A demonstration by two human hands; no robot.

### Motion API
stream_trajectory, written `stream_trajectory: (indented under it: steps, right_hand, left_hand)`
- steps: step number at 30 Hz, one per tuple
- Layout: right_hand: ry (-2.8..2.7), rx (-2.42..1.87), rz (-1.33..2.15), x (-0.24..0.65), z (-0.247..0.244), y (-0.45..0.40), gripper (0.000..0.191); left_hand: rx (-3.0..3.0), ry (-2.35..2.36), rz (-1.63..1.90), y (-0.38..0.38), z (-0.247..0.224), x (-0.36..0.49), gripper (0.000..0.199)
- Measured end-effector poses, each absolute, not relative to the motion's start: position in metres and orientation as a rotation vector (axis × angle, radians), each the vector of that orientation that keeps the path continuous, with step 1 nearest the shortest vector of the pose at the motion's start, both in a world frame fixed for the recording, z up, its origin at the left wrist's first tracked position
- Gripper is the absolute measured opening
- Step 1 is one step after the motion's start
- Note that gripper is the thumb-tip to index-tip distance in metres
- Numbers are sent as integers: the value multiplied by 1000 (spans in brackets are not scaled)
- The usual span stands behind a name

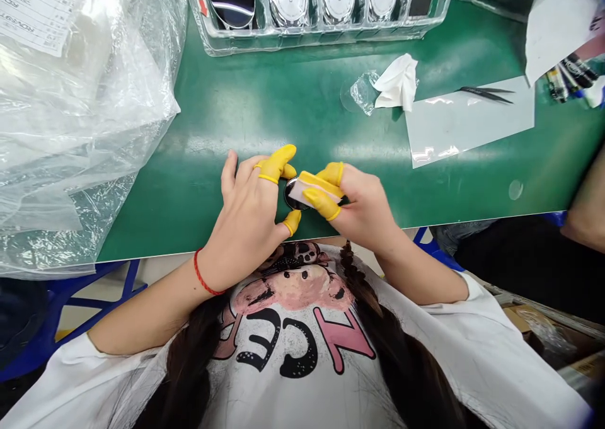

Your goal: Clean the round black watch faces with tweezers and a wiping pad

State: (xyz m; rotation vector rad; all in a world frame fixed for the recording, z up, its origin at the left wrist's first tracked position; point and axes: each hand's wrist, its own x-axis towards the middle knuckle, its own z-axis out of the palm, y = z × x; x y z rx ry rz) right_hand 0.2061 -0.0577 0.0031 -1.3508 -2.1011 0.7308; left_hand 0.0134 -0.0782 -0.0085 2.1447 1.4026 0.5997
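Note:
A round dark disc with a shiny rim [290,196], like a watch face, lies between my hands near the table's front edge. My left hand [250,205], with yellow finger cots on the thumb and some fingers, is at its left side, the cotted fingertips and thumb around its edge. My right hand [362,202], also in yellow cots, pinches a flat pad [302,191], white with a yellow side, over the disc and partly covers it. Whether the pad touches the disc's surface cannot be made out.
A clear tray [246,43] of round watch parts stands at the back. Plastic bags [94,120] cover the left side. Crumpled tissue [399,84], a translucent sheet [454,130] and black tweezers [486,94] lie at right. Another person's arm [586,202] is at the right edge.

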Motion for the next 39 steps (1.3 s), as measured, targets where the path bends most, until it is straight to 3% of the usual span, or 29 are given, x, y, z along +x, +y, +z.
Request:
stream_trajectory:
  steps: [8,13,17,20,25,34,39]
  right_hand:
    - [-2050,-1636,497,219,-14,-44,35]
    - [-1980,-1499,828,231,0,-36,43]
    - [-2278,-1206,954,223,14,-26,44]
    - [-2559,-1082,858,209,16,-16,47]
    - [-2738,-1143,611,191,15,0,30]
    - [-2420,-1172,599,210,8,-13,30]
    - [-2413,-1179,317,212,5,-48,22]
  left_hand:
    - [2128,1408,618,-78,-8,15,73]
    - [2145,1344,617,-76,-7,10,71]
    - [2167,1289,615,-71,-9,4,75]
    - [2168,1249,629,-67,-13,1,75]
    - [2174,1239,651,-65,-18,0,77]
    - [2206,1268,652,-67,-16,2,77]
    - [2249,1280,539,-67,-12,4,53]
